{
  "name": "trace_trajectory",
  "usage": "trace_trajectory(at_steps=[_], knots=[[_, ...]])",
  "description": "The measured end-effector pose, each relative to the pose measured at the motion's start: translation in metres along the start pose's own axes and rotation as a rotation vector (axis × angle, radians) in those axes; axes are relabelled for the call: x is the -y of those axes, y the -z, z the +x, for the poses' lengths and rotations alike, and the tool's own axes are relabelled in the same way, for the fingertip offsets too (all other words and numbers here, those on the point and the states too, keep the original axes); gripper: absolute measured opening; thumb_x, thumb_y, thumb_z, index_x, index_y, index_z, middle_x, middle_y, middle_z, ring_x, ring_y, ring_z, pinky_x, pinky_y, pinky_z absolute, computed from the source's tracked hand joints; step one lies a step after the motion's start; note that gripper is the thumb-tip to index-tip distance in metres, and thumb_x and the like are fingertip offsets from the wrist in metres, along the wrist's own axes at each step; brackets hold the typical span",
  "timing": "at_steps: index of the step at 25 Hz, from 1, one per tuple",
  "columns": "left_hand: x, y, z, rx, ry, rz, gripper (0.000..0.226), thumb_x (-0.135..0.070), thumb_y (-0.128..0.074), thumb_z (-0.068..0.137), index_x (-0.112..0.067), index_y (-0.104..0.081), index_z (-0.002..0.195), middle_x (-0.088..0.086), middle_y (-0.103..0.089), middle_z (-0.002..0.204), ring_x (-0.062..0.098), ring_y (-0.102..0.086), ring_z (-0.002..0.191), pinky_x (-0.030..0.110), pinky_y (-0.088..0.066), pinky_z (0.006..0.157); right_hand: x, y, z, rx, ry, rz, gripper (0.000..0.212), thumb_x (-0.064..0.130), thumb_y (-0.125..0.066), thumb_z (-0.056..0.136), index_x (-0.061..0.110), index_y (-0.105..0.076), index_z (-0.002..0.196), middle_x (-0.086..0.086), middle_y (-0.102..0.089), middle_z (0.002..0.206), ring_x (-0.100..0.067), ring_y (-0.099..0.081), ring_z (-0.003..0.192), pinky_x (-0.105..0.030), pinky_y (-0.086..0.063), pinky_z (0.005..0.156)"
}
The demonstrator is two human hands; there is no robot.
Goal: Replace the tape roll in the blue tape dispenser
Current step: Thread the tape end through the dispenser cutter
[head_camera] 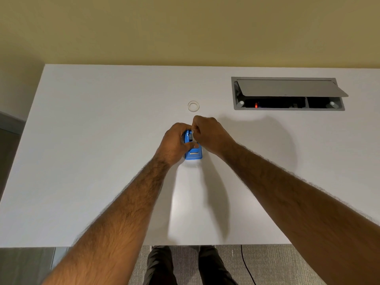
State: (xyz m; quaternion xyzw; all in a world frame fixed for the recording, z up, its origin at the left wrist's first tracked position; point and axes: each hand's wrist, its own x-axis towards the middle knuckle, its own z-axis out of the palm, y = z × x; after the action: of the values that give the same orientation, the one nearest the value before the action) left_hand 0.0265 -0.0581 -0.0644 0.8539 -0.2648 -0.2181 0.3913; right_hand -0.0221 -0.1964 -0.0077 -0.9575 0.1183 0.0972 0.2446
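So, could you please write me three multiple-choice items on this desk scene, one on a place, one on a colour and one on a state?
1. Where does the tape ring lie?
A. beyond the hands, apart from the dispenser
B. inside the cable box
C. at the near desk edge

2. What colour is the dispenser?
A. red
B. blue
C. green

3. How is the cable box lid?
A. shut flat
B. missing
C. propped open

Answers:
1 A: the ring sits alone on the desk, past both hands.
2 B: its body shows blue between the left hand and right hand.
3 C: the lid tilts up, showing the dark inside.
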Motion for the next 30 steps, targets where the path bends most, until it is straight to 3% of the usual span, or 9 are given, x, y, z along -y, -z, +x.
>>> trace_trajectory(at_steps=[4,10,16,22,30], knots=[[0.0011,-0.0004,0.0001,-0.01,-0.019,0.009,0.041,-0.024,-0.081,0.077,-0.018,-0.063,0.113,-0.002,-0.062,0.107,0.015,-0.057,0.096,0.027,-0.047,0.086,0.0,-0.004,-0.0025,-0.002,0.003,0.017,0.009,0.014,-0.047,0.093,0.012,-0.042,0.086,-0.008,-0.053,0.079,-0.018,-0.051,0.071,-0.027,-0.04,0.065],[0.0027,-0.0004,0.0011,0.0,-0.004,-0.003,0.043,-0.026,-0.083,0.075,-0.02,-0.063,0.112,-0.005,-0.062,0.108,0.011,-0.055,0.094,0.019,-0.042,0.083,0.0,-0.0003,0.0003,0.012,-0.007,0.038,0.009,0.012,-0.048,0.093,0.012,-0.042,0.086,-0.008,-0.054,0.078,-0.017,-0.05,0.07,-0.026,-0.038,0.064],[0.0033,-0.002,0.0004,0.002,0.001,-0.001,0.042,-0.028,-0.082,0.075,-0.023,-0.061,0.112,-0.006,-0.061,0.107,0.012,-0.056,0.095,0.024,-0.046,0.085,0.0007,-0.0015,0.0023,0.014,-0.019,0.06,0.009,0.01,-0.05,0.091,0.012,-0.043,0.085,-0.007,-0.055,0.076,-0.018,-0.049,0.068,-0.02,-0.035,0.054],[0.0029,-0.0011,0.0002,0.001,-0.005,-0.003,0.043,-0.026,-0.081,0.075,-0.02,-0.062,0.113,-0.003,-0.062,0.109,0.016,-0.057,0.098,0.032,-0.05,0.089,0.0026,-0.0047,0.0024,-0.01,-0.029,0.028,0.011,0.01,-0.05,0.09,0.013,-0.041,0.084,-0.006,-0.053,0.076,-0.018,-0.049,0.068,-0.027,-0.039,0.063],[0.0022,0.0003,0.0008,0.01,-0.017,0.008,0.041,-0.026,-0.08,0.075,-0.022,-0.063,0.112,-0.005,-0.062,0.108,0.013,-0.057,0.097,0.028,-0.049,0.087,-0.0031,-0.003,0.0001,0.001,-0.015,0.09,0.007,0.015,-0.051,0.09,0.011,-0.047,0.085,-0.011,-0.059,0.078,-0.018,-0.052,0.069,-0.029,-0.045,0.064]])
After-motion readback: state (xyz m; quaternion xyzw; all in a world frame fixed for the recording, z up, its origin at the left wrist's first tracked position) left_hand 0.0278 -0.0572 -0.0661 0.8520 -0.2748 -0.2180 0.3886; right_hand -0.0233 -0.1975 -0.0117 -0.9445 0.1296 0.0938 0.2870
